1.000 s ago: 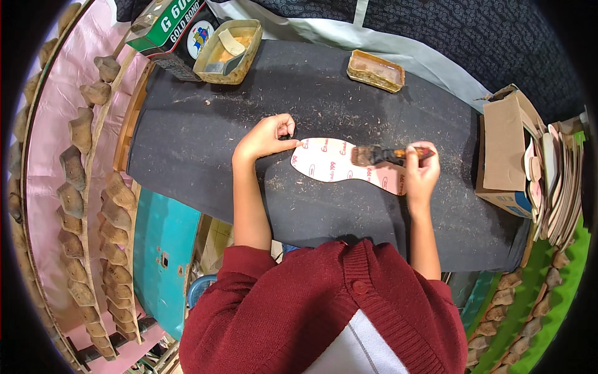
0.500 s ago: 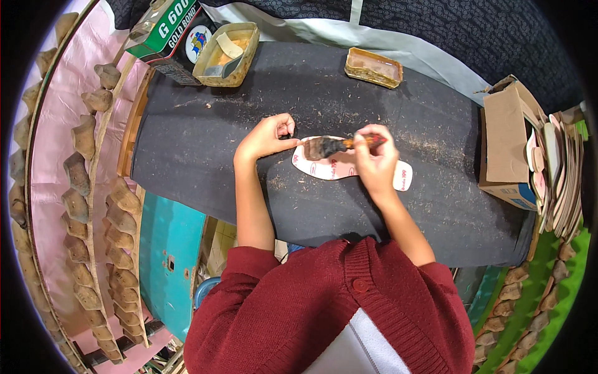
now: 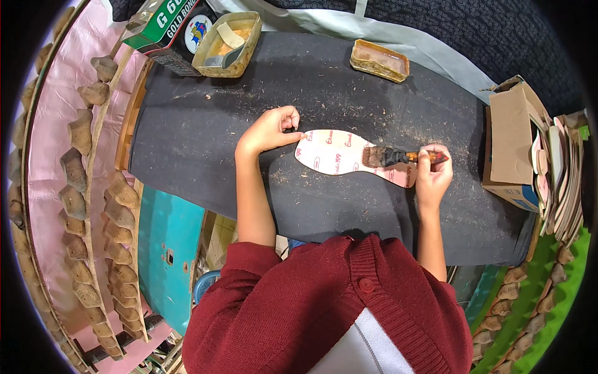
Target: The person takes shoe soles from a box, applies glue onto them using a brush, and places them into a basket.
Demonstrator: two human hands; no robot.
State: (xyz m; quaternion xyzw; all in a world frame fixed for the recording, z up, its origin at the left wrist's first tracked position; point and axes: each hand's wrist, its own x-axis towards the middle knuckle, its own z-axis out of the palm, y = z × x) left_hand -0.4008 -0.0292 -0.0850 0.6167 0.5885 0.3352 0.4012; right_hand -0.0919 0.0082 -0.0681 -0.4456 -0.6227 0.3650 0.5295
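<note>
A pale pink shoe insole (image 3: 330, 153) with red print lies flat on the dark cloth of the table (image 3: 349, 215). My left hand (image 3: 272, 129) is at its wide left end, fingers curled and the thumb tip on the edge, gripping or pinning it there. In my right hand (image 3: 434, 174) is a paintbrush (image 3: 391, 157), held by its handle. Its dark-stained bristles point left and rest over the insole's narrow middle, hiding part of it. The brush and my right hand overlap the insole's right end.
At the back left stand a green and black can (image 3: 168, 37) and a yellowish tub (image 3: 240, 59) holding orange-brown stuff and scrapers. A crusted shallow container (image 3: 380, 61) sits farther right. Beside the right edge are a cardboard box (image 3: 512, 140) and stacked soles (image 3: 557, 174). Shoe lasts (image 3: 78, 168) line racks.
My right hand has drawn the brush rightward, from the insole's wide left end to its narrower part. My left hand stays at the left end.
</note>
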